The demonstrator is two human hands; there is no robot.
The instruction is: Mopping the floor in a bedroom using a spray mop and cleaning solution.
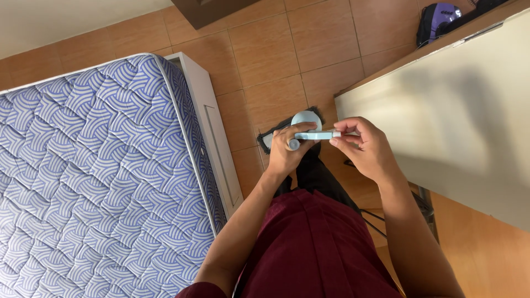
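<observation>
Hands (331, 149) hide most of pale-blue gadget (312, 134); backpack (439, 19) cut off.

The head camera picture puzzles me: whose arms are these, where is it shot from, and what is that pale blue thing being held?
There is no machine here. A person wears one camera on the head, so you look straight down along their own arms and dark red clothing. The left hand grips a small pale blue gadget with a rounded top. The right hand pinches the end of a flat pale blue part of it between its fingers. What the gadget is, I cannot tell. Below lies a brown tiled floor. To the left is a mattress with a blue and white wave pattern, to the right a pale table, and a dark bag in the far corner.
</observation>
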